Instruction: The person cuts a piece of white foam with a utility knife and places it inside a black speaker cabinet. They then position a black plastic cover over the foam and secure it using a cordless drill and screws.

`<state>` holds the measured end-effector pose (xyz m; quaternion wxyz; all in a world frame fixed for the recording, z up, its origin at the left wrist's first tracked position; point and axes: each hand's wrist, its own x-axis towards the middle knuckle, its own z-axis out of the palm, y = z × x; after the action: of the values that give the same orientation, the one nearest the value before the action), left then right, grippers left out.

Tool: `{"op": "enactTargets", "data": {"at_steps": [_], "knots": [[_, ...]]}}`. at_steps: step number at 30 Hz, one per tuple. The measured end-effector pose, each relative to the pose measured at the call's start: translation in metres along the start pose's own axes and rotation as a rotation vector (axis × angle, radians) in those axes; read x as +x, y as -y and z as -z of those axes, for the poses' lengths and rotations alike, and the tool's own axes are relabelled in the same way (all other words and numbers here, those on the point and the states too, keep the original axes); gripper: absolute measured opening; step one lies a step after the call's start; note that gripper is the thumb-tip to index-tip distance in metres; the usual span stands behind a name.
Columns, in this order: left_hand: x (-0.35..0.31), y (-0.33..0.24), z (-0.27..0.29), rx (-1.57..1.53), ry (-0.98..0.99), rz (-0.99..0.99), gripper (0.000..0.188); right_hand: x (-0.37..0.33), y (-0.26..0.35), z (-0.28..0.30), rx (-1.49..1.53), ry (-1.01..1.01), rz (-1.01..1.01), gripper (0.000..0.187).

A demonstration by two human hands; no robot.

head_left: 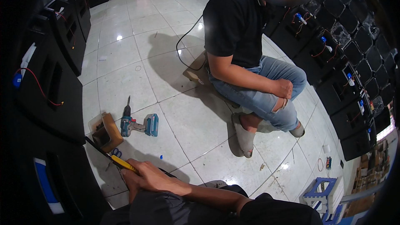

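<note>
My right hand (152, 176) is closed around the yellow handle of a slim tool (123, 163) with a dark front end, pointing up and left. Its exact kind is unclear. My left hand (131, 182) lies just beneath, close against the right one; its fingers are mostly hidden. Past the tool stands a small open cardboard box (112, 133) with dark items inside. Blue-handled scissors (116, 153) lie between box and hands. Beyond them, a teal and black cordless drill (139, 125) with a long bit rests on the tiles.
Facing right, a person in a black shirt (235, 21) and jeans sits low, hands together at the knee. Black cabinets (50, 87) with red wires line the left, and more cabinets (329, 96) the right. A purple and white folding stool (323, 193) stands lower right.
</note>
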<state>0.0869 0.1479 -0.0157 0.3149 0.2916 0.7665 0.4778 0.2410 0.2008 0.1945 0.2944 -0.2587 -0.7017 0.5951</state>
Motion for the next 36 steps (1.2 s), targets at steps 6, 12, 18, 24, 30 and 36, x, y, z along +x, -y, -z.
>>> {"op": "enactTargets", "data": {"at_steps": [6, 12, 18, 24, 30, 36], "knots": [[-0.001, 0.000, 0.000, 0.001, 0.005, 0.006, 0.093, -0.001, -0.004, -0.001, -0.015, -0.009, 0.010, 0.031], [-0.001, 0.000, 0.002, 0.004, 0.002, 0.010, 0.093, 0.000, -0.003, -0.001, -0.003, 0.014, 0.002, 0.031], [-0.001, -0.001, 0.000, 0.009, 0.010, 0.009, 0.094, -0.001, -0.004, -0.001, -0.016, -0.017, 0.032, 0.031], [-0.002, -0.001, 0.004, 0.013, 0.007, 0.012, 0.094, 0.000, 0.003, 0.001, -0.015, 0.012, -0.025, 0.032], [-0.003, -0.003, 0.003, 0.014, 0.014, 0.013, 0.094, -0.001, 0.003, 0.003, -0.015, 0.010, -0.045, 0.032], [-0.006, -0.003, 0.002, 0.015, 0.015, 0.014, 0.095, -0.002, 0.009, 0.006, -0.010, 0.013, -0.071, 0.032]]}}
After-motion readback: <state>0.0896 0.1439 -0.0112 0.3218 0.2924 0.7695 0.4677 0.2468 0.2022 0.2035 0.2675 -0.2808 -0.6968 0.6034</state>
